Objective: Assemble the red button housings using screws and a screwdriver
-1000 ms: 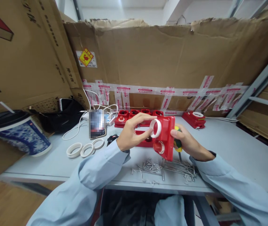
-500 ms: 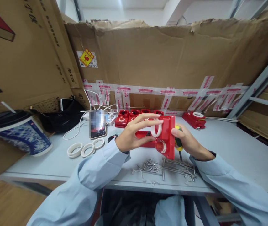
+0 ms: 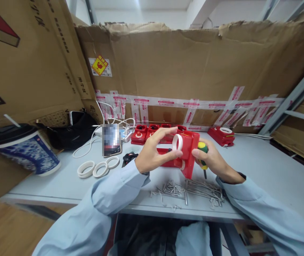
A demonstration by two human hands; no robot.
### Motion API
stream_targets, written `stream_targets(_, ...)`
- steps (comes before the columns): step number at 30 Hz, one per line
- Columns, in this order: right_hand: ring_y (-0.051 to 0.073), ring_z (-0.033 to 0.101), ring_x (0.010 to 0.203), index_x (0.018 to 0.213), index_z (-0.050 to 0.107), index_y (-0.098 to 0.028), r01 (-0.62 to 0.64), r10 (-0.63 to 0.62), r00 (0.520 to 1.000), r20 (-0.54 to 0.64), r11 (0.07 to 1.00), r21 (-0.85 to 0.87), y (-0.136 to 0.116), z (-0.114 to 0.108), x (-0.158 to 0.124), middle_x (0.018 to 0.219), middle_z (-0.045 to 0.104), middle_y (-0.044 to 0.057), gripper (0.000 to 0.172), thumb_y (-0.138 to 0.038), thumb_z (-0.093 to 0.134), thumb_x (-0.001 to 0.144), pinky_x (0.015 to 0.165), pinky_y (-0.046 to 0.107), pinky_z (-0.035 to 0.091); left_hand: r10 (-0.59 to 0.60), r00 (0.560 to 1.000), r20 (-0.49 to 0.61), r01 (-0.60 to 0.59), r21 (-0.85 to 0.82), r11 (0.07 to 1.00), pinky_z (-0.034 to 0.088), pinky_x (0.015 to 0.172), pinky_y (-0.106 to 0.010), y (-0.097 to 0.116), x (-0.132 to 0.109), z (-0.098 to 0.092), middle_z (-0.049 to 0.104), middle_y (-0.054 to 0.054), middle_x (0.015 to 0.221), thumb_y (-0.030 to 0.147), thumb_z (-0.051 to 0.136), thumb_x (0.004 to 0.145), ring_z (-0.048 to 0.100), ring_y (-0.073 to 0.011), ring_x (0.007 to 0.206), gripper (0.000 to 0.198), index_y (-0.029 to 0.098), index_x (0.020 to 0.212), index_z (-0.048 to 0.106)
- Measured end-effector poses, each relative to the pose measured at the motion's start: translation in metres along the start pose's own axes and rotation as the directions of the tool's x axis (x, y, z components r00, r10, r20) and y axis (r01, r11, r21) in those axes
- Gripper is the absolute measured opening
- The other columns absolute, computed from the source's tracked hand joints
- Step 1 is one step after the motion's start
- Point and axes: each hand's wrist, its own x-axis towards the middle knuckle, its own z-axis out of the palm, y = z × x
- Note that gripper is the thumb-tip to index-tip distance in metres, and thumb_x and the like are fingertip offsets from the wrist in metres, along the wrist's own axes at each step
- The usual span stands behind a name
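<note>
The case [image 3: 187, 145], held above the bench [image 3: 264, 170], has just been turned, so its front face shows narrower than half a second ago; the left hand [image 3: 152, 151] has changed its hold too, its thumb coming up onto the lower rim of the ring [image 3: 174, 142]; for the work in hand, I judge, that keeps the attention on the ring and how it sits on the case.

The case lies between the two hands; the right hand [image 3: 216, 160] is closed on its right edge, thumb on the near side, with the screwdriver [image 3: 203, 146] also in its grasp, tip down; the left hand is bowed wide, thumb and fingers apart by about the ring's height, fingertips at the case's top; the ring sits upright between them, the thumb touching it, but I cannot tell whether they pinch it; the screws [image 3: 171, 188] lie below, well clear of all the fingers.
</note>
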Motion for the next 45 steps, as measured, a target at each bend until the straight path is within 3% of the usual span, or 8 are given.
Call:
stream_targets(2, 0.006, 0.036, 0.032, 0.076, 0.055, -0.019, 0.0, 0.0, 1.0, -0.014, 1.0, -0.013, -0.0016, 0.0004, -0.0001, 0.042, 0.046, -0.008, 0.032, -0.047, 0.069, 0.068, 0.031, 0.019, 0.027, -0.043, 0.999, -0.011, 0.043, 0.001, 0.999, 0.05, 0.09, -0.038, -0.0002, -0.0006, 0.0012, 0.061, -0.01, 0.112, 0.033, 0.067, 0.079, 0.059, -0.0203, 0.101, 0.045, 0.019, 0.12, 0.055)
stream_targets(8, 0.007, 0.038, 0.031, 0.072, 0.053, -0.019, -0.081, 0.08, 0.997, -0.019, 0.996, -0.044, 0.0031, -0.0037, -0.0004, 0.045, 0.049, -0.005, 0.038, -0.056, 0.062, 0.07, 0.03, 0.02, 0.027, 0.196, 0.978, 0.07, -0.201, 0.064, 0.978, 0.046, 0.098, -0.04, 0.0014, 0.0012, -0.0024, 0.056, -0.011, 0.123, 0.028, 0.07, 0.077, 0.053, -0.0226, 0.115, 0.048, 0.023, 0.123, 0.055)
stream_targets(13, 0.006, 0.036, 0.032, 0.073, 0.054, -0.019, -0.029, 0.029, 0.999, -0.016, 0.999, -0.038, 0.0, -0.0003, 0.0, 0.044, 0.047, -0.006, 0.035, -0.051, 0.066, 0.067, 0.031, 0.02, 0.027, -0.062, 0.998, -0.017, 0.062, -0.001, 0.998, 0.052, 0.083, -0.035, -0.0017, -0.0001, 0.0007, 0.06, -0.01, 0.111, 0.038, 0.07, 0.076, 0.06, -0.0195, 0.096, 0.053, 0.021, 0.124, 0.054)
stream_targets(19, 0.006, 0.037, 0.032, 0.075, 0.055, -0.019, -0.034, 0.033, 0.999, -0.032, 0.999, -0.022, 0.0016, -0.0006, 0.0005, 0.045, 0.048, -0.006, 0.035, -0.051, 0.067, 0.068, 0.03, 0.019, 0.027, 0.131, 0.99, 0.05, -0.132, 0.018, 0.991, 0.046, 0.097, -0.039, -0.0008, 0.0005, -0.0019, 0.056, -0.01, 0.124, 0.03, 0.073, 0.074, 0.052, -0.0237, 0.117, 0.051, 0.023, 0.121, 0.057)
stream_targets(25, 0.006, 0.036, 0.031, 0.083, 0.058, -0.019, 0.001, -0.001, 1.0, -0.025, 1.0, -0.012, 0.0025, -0.0012, -0.0009, 0.042, 0.046, -0.007, 0.034, -0.046, 0.07, 0.067, 0.029, 0.019, 0.025, -0.142, 0.989, 0.032, 0.143, -0.049, 0.988, 0.053, 0.082, -0.036, -0.003, -0.0018, 0.0019, 0.063, -0.012, 0.11, 0.037, 0.063, 0.082, 0.063, -0.0193, 0.093, 0.046, 0.018, 0.123, 0.054)
stream_targets(31, 0.006, 0.037, 0.031, 0.081, 0.056, -0.018, -0.025, 0.024, 0.999, -0.025, 1.0, -0.017, 0.0033, -0.0028, -0.0006, 0.043, 0.048, -0.007, 0.035, -0.049, 0.067, 0.069, 0.029, 0.019, 0.026, 0.226, 0.973, 0.049, -0.231, 0.131, 0.964, 0.048, 0.096, -0.037, -0.0014, -0.0003, -0.0044, 0.059, -0.011, 0.119, 0.026, 0.07, 0.077, 0.056, -0.021, 0.112, 0.046, 0.02, 0.12, 0.056)
stream_targets(38, 0.005, 0.036, 0.031, 0.077, 0.057, -0.017, 0.017, -0.018, 1.0, -0.013, 0.999, -0.029, 0.0041, -0.0004, -0.0001, 0.041, 0.047, -0.008, 0.032, -0.046, 0.068, 0.069, 0.03, 0.019, 0.025, -0.096, 0.995, -0.016, 0.096, -0.038, 0.995, 0.056, 0.08, -0.032, -0.0041, -0.003, 0.0045, 0.066, -0.011, 0.1, 0.033, 0.067, 0.079, 0.065, -0.0174, 0.089, 0.04, 0.012, 0.112, 0.058)
stream_targets(45, 0.006, 0.035, 0.03, 0.067, 0.054, -0.018, -0.097, 0.098, 0.995, 0.014, 0.994, -0.04, 0.0009, -0.0023, -0.0037, 0.041, 0.046, -0.006, 0.039, -0.056, 0.06, 0.07, 0.03, 0.019, 0.025, 0.326, 0.944, 0.056, -0.328, 0.283, 0.901, 0.055, 0.087, -0.036, -0.0024, -0.0019, -0.0006, 0.06, -0.012, 0.11, 0.029, 0.07, 0.077, 0.06, -0.0196, 0.103, 0.044, 0.015, 0.116, 0.055)
